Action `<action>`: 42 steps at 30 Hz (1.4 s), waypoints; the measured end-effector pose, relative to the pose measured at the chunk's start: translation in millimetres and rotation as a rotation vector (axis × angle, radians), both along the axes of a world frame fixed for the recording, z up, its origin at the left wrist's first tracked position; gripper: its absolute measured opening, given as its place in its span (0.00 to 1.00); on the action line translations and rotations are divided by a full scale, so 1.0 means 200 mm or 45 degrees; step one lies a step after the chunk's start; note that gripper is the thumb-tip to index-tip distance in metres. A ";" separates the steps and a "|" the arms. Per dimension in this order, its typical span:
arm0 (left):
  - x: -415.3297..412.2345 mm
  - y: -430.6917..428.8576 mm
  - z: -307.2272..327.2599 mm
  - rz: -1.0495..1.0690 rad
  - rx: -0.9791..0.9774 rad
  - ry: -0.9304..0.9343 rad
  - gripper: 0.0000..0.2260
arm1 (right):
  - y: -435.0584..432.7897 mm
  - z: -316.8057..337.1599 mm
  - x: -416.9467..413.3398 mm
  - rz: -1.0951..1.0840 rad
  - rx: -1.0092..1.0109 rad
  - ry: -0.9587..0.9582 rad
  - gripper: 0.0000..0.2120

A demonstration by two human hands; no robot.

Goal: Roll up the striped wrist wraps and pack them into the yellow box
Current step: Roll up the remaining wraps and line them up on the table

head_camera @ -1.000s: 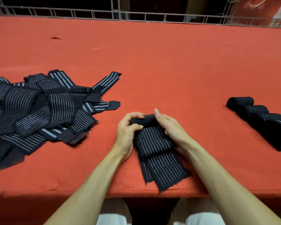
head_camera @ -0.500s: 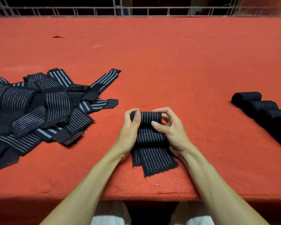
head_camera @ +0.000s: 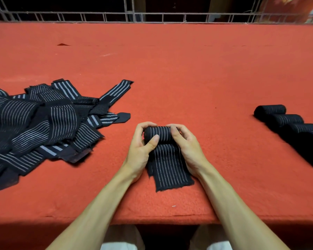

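Striped wrist wrap (head_camera: 167,166): partly rolled, near the front edge of the red bench (head_camera: 170,69), with the roll at 12 o'clock and the flat tail toward 6.
Left grip (head_camera: 143,144): curled round the roll's 9 o'clock end, thumb pressing its front.
Right grip (head_camera: 186,143): curled round the roll's 3 o'clock end.
Pile of unrolled wraps (head_camera: 34,123): at 9 o'clock, well apart.
Row of rolled wraps (head_camera: 287,123): at 3 o'clock.

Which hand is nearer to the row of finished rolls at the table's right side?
Right. The right hand grips the half-rolled wrap at the end toward the finished rolls; the left hand grips its other end.
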State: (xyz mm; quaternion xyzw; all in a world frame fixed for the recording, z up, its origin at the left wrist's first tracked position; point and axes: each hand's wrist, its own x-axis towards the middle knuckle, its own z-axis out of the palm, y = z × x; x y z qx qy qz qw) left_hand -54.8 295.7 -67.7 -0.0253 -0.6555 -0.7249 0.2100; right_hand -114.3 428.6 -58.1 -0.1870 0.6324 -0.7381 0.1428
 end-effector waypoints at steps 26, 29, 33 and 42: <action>-0.02 -0.01 -0.02 0.012 0.026 -0.111 0.14 | -0.01 -0.05 -0.01 0.045 -0.060 0.090 0.16; 0.00 -0.02 -0.03 -0.008 0.053 -0.061 0.14 | -0.02 -0.04 -0.01 0.000 0.024 0.158 0.23; 0.00 -0.03 -0.03 -0.058 0.025 -0.007 0.15 | -0.02 -0.04 -0.01 -0.062 0.092 0.172 0.19; 0.00 0.00 -0.01 -0.199 -0.009 -0.159 0.19 | 0.00 -0.05 -0.02 -0.018 -0.029 -0.048 0.15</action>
